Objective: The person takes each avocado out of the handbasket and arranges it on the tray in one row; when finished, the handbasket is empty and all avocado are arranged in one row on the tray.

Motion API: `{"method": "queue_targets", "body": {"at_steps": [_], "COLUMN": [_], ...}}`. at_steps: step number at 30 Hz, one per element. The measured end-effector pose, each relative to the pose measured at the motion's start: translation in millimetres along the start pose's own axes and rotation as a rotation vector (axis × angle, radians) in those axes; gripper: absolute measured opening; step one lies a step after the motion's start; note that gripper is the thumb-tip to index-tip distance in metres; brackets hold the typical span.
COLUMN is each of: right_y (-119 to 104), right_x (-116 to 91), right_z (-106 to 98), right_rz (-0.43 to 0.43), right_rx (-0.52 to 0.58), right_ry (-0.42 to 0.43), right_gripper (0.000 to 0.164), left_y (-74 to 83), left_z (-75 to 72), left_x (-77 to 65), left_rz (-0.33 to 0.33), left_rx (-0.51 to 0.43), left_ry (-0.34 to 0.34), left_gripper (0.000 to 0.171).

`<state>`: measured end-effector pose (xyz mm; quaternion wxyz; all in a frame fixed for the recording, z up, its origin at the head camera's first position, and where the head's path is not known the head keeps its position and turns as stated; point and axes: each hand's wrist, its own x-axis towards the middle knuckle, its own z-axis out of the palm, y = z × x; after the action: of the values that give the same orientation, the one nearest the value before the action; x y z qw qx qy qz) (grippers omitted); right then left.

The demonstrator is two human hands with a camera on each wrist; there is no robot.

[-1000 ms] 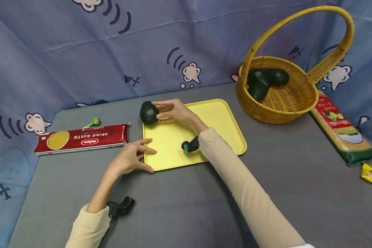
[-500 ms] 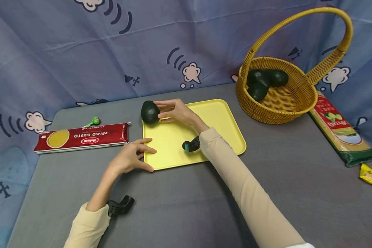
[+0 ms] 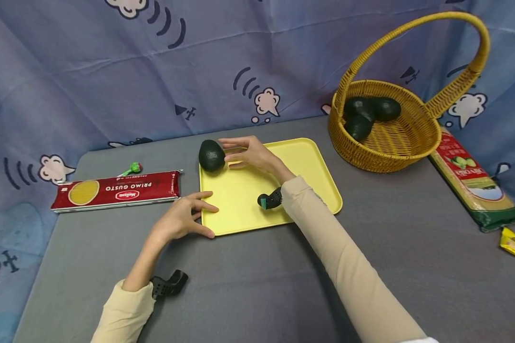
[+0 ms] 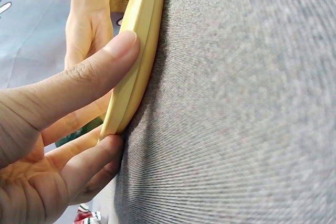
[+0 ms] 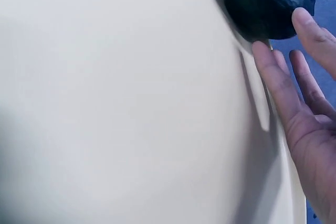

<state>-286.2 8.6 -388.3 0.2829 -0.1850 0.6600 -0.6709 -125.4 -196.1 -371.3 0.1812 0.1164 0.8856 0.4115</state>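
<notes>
A dark green avocado (image 3: 211, 156) sits at the far left corner of the yellow tray (image 3: 240, 209). Beside it is my right hand (image 3: 254, 153), its fingers stretched toward the avocado's right side. The right wrist view has the fingertips (image 5: 261, 48) right at the avocado (image 5: 265, 3), not wrapped around it. My left hand (image 3: 182, 218) holds the near left corner of the tray. In the left wrist view, the thumb (image 4: 113, 51) presses along the tray's outer wall (image 4: 139, 45), and the other fingers lie around the corner.
A wicker basket (image 3: 369, 162) with several avocados (image 3: 358, 126) stands at the back right. Next to it lies a red and green packet (image 3: 476, 183), with a small yellow packet (image 3: 511, 241) nearby. Left of the tray are a red spaghetti pack (image 3: 116, 191) and a green-wrapped lollipop (image 3: 134, 168).
The right hand has drawn back slightly to the right, and the avocado has shifted a little the same way. The left hand stays at the tray corner. The head view has drifted slightly.
</notes>
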Motion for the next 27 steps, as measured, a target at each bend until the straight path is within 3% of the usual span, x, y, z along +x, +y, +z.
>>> {"method": "queue_targets", "body": {"at_steps": [12,19,27], "right_y": [-6,-11,-23], "right_x": [-29,-58,-102], "right_z": [-32,-57,-87], "right_rz": [0.015,0.015,-0.053], "right_rx": [-0.056,-0.044,-0.085], "right_ry": [0.039,0.064,0.093], "right_gripper": [0.054,0.054,0.050], "left_y": [0.0,0.5,-0.3], "left_z": [1.7,2.3,2.3], "left_x": [0.1,-1.7,-1.8], "left_rz": [0.007,0.015,0.019], "left_rx": [0.006,0.007,0.002], "left_ry": [0.016,0.015,0.016], "left_gripper": [0.050,0.050,0.050]}}
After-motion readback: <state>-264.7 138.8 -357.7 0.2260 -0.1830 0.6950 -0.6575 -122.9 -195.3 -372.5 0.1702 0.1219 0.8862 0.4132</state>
